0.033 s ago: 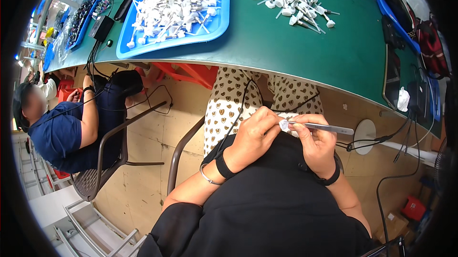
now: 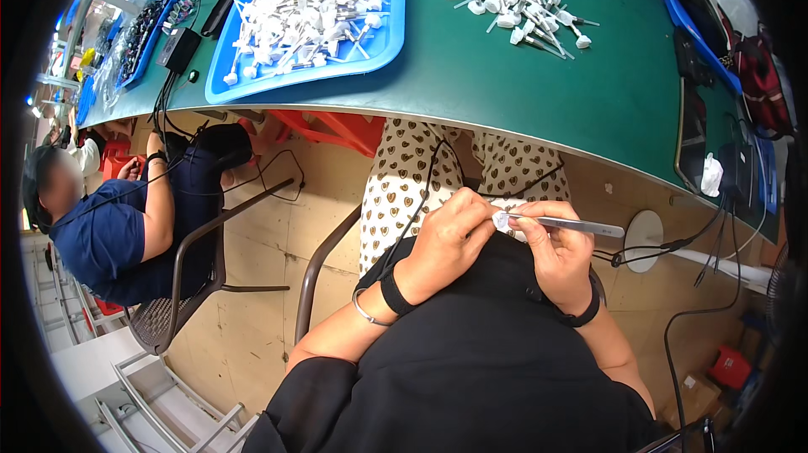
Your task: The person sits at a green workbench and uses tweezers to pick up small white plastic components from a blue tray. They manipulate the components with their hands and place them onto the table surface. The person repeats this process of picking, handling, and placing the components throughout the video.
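Over my lap, my left hand (image 2: 450, 238) is closed in a pinch at a small white-capped piece (image 2: 502, 222), which looks like those on the table. My fingers cover the rest of that piece. My right hand (image 2: 560, 258) grips a pair of metal tweezers (image 2: 585, 227) between thumb and fingers. The tweezers' broad end points right, and their tips meet the white piece, partly hidden by my fingers. Beyond my knees, a blue tray (image 2: 396, 41) holds a heap of similar white-capped pieces with thin stems. To its right, a smaller loose pile (image 2: 526, 11) lies on the green table (image 2: 471, 83).
The table's edge (image 2: 454, 122) runs just past my knees. Black cables (image 2: 673, 244) hang at the right, near a crumpled white item (image 2: 711, 175) and a dark flat device (image 2: 691, 137). On the left, a co-worker (image 2: 126, 230) sits beside a brown chair (image 2: 210, 259).
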Available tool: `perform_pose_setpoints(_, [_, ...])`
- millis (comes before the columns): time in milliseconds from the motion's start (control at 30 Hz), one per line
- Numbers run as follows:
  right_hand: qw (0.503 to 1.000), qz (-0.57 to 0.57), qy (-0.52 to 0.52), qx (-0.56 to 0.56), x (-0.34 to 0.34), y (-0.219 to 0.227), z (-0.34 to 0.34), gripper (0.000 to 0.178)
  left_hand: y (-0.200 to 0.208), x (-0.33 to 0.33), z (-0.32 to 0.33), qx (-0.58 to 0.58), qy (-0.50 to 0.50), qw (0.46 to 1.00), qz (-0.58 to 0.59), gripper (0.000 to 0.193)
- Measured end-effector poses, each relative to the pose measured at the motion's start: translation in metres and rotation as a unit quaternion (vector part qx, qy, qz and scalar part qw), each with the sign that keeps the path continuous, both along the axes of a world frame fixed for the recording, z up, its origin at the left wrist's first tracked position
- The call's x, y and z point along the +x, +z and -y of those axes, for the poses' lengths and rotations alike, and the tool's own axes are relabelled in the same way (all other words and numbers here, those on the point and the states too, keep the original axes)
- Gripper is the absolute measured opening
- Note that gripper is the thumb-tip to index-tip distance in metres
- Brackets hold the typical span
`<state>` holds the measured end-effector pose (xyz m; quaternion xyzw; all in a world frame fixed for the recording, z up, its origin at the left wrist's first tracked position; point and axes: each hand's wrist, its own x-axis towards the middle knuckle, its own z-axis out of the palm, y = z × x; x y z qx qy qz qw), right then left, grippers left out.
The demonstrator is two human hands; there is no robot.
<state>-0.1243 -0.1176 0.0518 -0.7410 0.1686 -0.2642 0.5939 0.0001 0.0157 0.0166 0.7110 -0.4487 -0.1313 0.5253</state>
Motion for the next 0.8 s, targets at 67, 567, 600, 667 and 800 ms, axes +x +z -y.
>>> perform_pose_setpoints(67, [1.0,-0.002,-0.001,-0.001,0.0009,0.0015,-0.0006,0.009,-0.0018,0.0003,0.0003,-0.009,0.001,1.0,0.008,0.014])
perform_pose_setpoints(567, [0.999,-0.003,-0.001,-0.037,-0.0015,-0.0027,-0.0016,0.008,0.0009,-0.0027,0.0005,-0.015,-0.009,0.999,-0.048,0.01])
perform_pose_setpoints(600, [0.999,-0.008,0.002,-0.047,-0.0016,-0.0021,-0.0011,0.008,-0.0002,-0.0026,0.0005,-0.017,-0.01,0.999,-0.044,0.01])
perform_pose_setpoints(667, [0.998,-0.021,0.01,-0.067,-0.0019,0.0009,0.0002,0.009,-0.0008,-0.003,0.0003,-0.019,-0.011,0.999,-0.046,0.01])
perform_pose_setpoints(800, [0.996,-0.027,0.004,-0.081,-0.0026,0.0033,0.0005,0.01,-0.0044,-0.0014,0.0019,-0.04,-0.012,0.998,-0.037,0.012])
